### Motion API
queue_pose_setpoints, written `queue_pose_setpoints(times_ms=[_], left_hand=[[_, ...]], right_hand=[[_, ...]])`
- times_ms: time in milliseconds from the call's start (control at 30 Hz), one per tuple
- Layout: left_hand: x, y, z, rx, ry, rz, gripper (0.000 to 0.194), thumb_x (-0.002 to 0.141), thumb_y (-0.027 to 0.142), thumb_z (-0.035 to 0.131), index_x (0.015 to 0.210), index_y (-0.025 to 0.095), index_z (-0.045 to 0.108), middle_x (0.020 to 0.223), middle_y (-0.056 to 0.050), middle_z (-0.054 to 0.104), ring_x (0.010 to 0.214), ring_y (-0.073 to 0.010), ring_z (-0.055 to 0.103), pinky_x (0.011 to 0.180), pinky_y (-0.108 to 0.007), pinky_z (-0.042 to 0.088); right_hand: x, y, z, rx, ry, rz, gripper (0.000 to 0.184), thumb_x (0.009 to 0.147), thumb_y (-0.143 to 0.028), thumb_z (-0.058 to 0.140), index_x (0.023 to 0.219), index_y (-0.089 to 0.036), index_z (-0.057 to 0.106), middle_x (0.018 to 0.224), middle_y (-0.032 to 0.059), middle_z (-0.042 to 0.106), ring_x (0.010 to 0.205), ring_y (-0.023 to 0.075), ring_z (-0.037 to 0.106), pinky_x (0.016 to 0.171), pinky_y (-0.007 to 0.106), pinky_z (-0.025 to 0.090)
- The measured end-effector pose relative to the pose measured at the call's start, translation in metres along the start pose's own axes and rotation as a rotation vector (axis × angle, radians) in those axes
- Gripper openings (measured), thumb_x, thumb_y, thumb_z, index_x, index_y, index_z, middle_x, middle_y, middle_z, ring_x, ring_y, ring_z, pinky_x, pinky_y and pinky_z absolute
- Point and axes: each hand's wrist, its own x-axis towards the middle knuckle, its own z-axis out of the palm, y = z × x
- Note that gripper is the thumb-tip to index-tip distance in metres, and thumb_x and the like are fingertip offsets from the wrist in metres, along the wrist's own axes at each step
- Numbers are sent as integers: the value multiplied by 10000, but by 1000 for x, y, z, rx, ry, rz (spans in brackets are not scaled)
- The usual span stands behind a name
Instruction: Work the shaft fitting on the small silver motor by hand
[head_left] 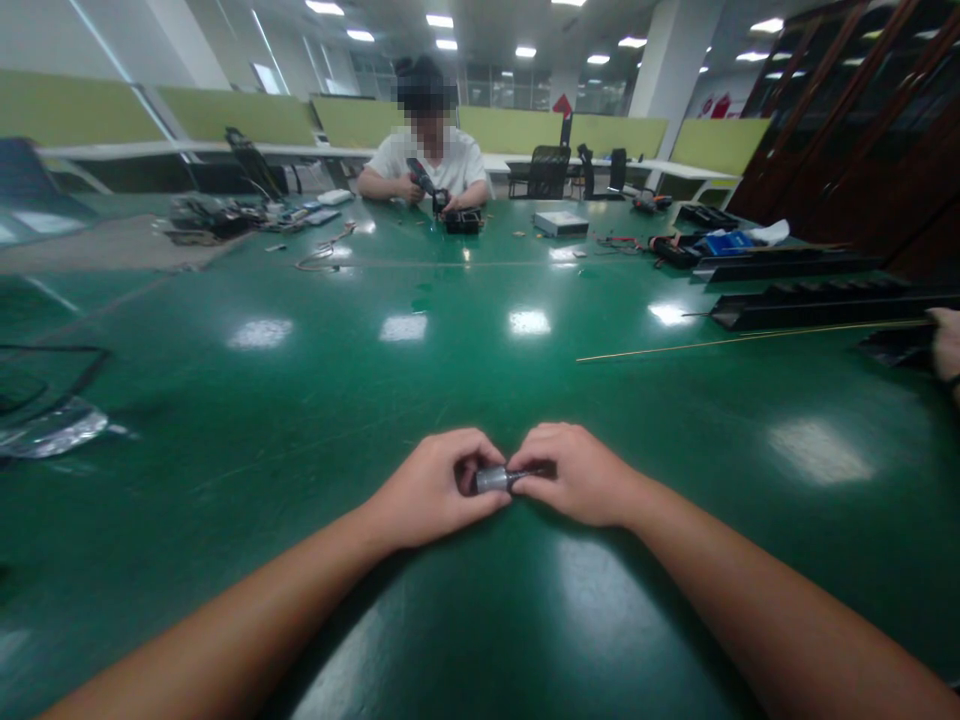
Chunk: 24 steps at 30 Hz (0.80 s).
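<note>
Low over the front of the green table, my left hand (442, 485) grips a small silver-grey cylinder (493, 480) between thumb and fingers. The cylinder lies roughly sideways and shows dark at its ends. Close against it, my right hand (574, 475) pinches a thin dark part (519, 477) at the cylinder's right end. Fingers cover much of this part, so I cannot tell whether it is joined to the cylinder or separate. My fingertips nearly meet around the piece.
Across the green table (450, 380), a person (427, 150) holds a power drill (421, 177) over a black part (463, 221). Black channel-shaped rails (825, 303) and a thin yellow rod (675, 346) lie right, near another person's hand (946, 345). Clear plastic (60, 428) lies left.
</note>
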Motion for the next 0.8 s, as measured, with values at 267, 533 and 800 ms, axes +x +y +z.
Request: queue_pose_setpoints(times_ms=[267,533,800], left_hand=[[0,-1,0,9,-2,7,189,756,265,718,916,174,672,749,7,603,654,-133,559,592,-225,411],[0,-3,0,9,-15,10,186,762,260,716,917,173,665,769,4,614,664,-134,570,602,-227,421],[0,0,-1,1,-16,6,192,768,277,717,918,170,662,779,0,623,648,-129,570,599,-224,427]], right_hand=[[0,-1,-3,17,-23,31,115,816,-231,701,914,-188,742,843,31,703,777,150,605,735,268,420],[-1,0,-6,27,-25,30,119,808,-225,701,908,-176,743,825,36,693,760,147,598,699,251,424],[-5,3,-13,22,-48,69,130,792,-221,703,908,-186,750,840,37,704,768,152,618,722,262,442]])
